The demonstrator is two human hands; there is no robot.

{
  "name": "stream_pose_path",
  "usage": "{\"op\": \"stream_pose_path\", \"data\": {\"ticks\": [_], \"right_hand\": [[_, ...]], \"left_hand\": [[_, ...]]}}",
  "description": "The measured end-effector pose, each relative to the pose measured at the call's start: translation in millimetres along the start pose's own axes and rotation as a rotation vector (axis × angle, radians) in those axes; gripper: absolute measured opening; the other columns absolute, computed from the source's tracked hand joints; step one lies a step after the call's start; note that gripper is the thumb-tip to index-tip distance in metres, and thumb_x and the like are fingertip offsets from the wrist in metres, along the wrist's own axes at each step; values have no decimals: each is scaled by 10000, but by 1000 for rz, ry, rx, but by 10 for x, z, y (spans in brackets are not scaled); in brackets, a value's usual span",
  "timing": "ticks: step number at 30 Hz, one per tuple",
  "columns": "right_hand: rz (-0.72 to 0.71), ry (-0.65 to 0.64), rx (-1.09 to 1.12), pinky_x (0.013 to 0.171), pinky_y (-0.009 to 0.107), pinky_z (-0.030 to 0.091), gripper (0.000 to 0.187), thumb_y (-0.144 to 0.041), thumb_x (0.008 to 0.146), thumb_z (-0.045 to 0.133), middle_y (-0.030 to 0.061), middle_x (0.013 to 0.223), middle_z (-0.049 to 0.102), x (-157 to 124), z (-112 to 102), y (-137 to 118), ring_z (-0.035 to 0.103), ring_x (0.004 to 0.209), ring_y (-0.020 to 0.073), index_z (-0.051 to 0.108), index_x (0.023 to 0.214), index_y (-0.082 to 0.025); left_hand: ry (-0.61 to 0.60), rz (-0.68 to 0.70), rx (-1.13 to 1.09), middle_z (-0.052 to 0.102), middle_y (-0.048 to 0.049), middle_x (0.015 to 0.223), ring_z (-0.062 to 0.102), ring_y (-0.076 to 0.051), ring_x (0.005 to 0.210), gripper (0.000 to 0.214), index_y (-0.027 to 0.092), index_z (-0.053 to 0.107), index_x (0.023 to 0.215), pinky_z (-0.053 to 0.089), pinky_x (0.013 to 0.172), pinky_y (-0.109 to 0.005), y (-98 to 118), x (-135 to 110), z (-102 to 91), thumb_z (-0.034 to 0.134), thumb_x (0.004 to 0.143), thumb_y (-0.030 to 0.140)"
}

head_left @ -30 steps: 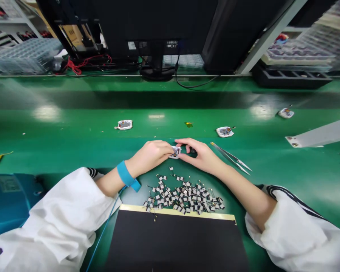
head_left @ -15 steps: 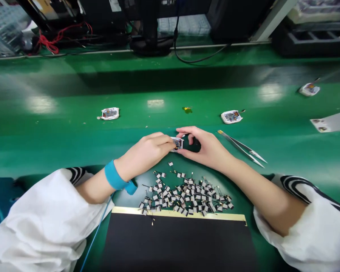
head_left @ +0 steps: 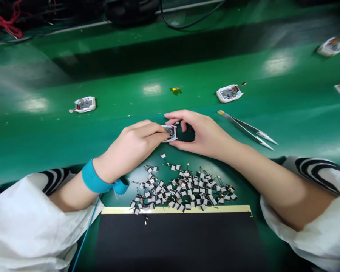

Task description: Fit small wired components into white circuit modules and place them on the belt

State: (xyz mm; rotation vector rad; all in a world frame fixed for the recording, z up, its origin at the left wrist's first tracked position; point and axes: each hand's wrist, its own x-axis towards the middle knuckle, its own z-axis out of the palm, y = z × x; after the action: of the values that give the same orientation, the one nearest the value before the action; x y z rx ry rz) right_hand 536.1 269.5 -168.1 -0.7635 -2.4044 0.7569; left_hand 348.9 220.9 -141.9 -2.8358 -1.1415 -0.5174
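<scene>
A small white-cased circuit board unit (head_left: 172,133) lies between my hands, its inside facing up. My right hand (head_left: 200,130) is curled around its right side, thumb at the lower edge and fingertips at the upper. The fingers of my left hand (head_left: 138,141) are pinched together over the unit's left part, touching the board; what is between the fingertips is hidden. A teal wrist strap (head_left: 95,177) circles my left wrist. Just below the hands is a pile of small grey-and-black parts with short leads (head_left: 184,189).
Tweezers (head_left: 246,128) lie to the right of my right hand. Similar white-cased units stand at the left (head_left: 85,104), centre right (head_left: 229,93) and far right (head_left: 332,46). A yellowish film scrap (head_left: 175,90) lies behind the hands. A black mat (head_left: 175,241) with a pale edge is in front.
My view has tilted downward and closer, so the bench things shift in the picture. Both hands keep nearly the same pose at the unit.
</scene>
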Motion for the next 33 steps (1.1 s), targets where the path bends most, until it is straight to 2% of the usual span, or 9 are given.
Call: {"op": "stream_pose_path", "data": {"ticks": [4, 10, 18, 25, 33], "right_hand": [[-11, -8, 1, 772, 296, 437, 439, -244, 695, 591, 28, 1040, 565, 7, -7, -3, 525, 932, 163, 447, 1100, -155], [23, -33, -6, 742, 304, 430, 396, -287, 701, 582, 13, 1041, 552, 18, -20, -11, 526, 936, 182, 467, 1069, -195], [12, -24, -13, 763, 296, 427, 404, -284, 697, 589, -5, 1020, 555, 18, -21, 3, 518, 944, 174, 477, 1073, -189], [15, -16, -16, 771, 302, 426, 382, -297, 705, 578, -20, 1012, 558, 17, -17, 5, 520, 948, 169, 490, 1062, -194], [15, -15, -16, 762, 288, 424, 366, -312, 709, 573, -29, 1022, 559, 16, -18, 9, 521, 950, 163, 503, 1051, -204]], "left_hand": [[9, -23, 24, 608, -21, 894, 563, -141, 791, 151, 143, 593, 902, 471, 682, -236, 24, 9, -3, 456, 837, 148], [-68, -44, 80, 602, -15, 897, 562, -151, 793, 208, 157, 593, 875, 469, 679, -248, 61, 31, -34, 387, 867, 187], [-36, -57, 64, 604, -13, 885, 554, -147, 787, 164, 166, 584, 878, 470, 661, -258, 59, 33, -10, 424, 858, 193], [-80, -80, 52, 595, -10, 900, 548, -161, 801, 138, 191, 571, 894, 461, 667, -277, 66, 33, -27, 438, 856, 200], [-70, -102, 42, 590, -20, 885, 548, -164, 799, 152, 197, 584, 889, 464, 669, -283, 72, 43, -14, 436, 856, 209]]}}
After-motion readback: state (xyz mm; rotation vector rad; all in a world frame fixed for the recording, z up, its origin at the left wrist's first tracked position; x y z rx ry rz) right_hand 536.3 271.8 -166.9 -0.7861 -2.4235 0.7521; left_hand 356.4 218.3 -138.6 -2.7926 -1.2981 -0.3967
